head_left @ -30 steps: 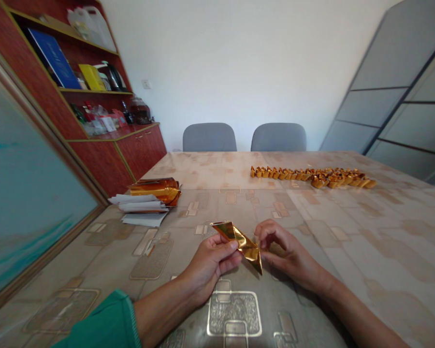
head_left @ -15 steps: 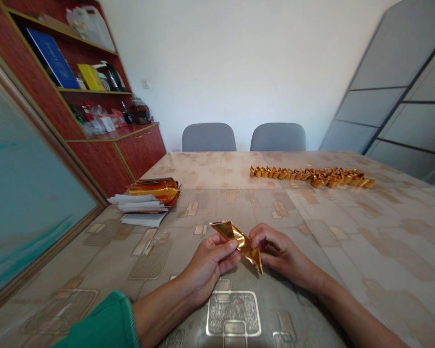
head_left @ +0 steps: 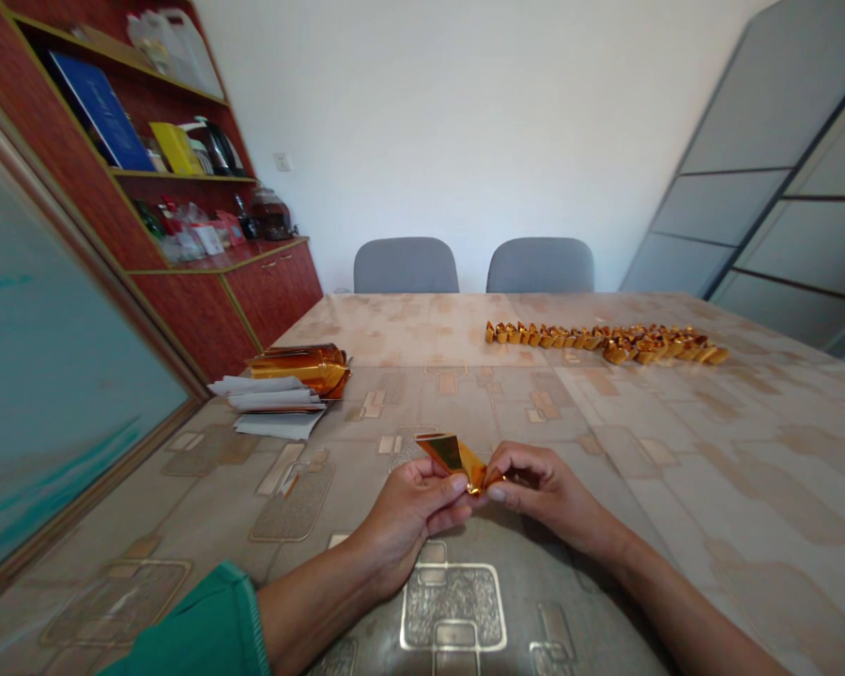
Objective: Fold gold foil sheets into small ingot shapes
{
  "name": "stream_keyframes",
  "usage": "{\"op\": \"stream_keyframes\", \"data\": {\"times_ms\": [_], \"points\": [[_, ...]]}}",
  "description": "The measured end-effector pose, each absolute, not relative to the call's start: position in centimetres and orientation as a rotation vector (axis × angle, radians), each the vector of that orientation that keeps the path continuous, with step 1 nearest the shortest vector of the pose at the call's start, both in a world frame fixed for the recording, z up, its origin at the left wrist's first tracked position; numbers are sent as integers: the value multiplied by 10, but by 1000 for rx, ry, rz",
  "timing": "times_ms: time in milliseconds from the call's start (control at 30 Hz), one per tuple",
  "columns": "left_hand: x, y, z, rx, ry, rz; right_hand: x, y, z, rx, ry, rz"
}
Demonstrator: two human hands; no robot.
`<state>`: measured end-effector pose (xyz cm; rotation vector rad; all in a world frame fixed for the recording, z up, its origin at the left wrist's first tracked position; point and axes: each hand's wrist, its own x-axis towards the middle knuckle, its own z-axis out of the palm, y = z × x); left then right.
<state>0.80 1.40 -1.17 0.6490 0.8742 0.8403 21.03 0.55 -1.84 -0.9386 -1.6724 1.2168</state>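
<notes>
A piece of shiny gold foil paper, partly folded, is held above the patterned table. My left hand pinches its lower left part between thumb and fingers. On the other side, my right hand is closed on the right end, thumb and fingertips pressed against the foil. A pointed flap sticks up to the upper left. The right end is mostly covered by my right fingers.
At the left lies a stack of gold foil sheets with white-backed papers in front. Rows of small folded gold pieces stand at the far right. Two grey chairs are behind the table, and a red shelf cabinet is at the left.
The foil's long lower right point has been bent up into my right fingers. My right hand has turned and closed nearer to my left; the upper flap has shifted slightly right.
</notes>
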Motion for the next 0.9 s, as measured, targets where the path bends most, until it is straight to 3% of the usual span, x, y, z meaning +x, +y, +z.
{"op": "stream_keyframes", "data": {"times_ms": [900], "points": [[11, 11, -17, 824, 893, 813, 191, 2, -15, -1321, -1732, 994]]}}
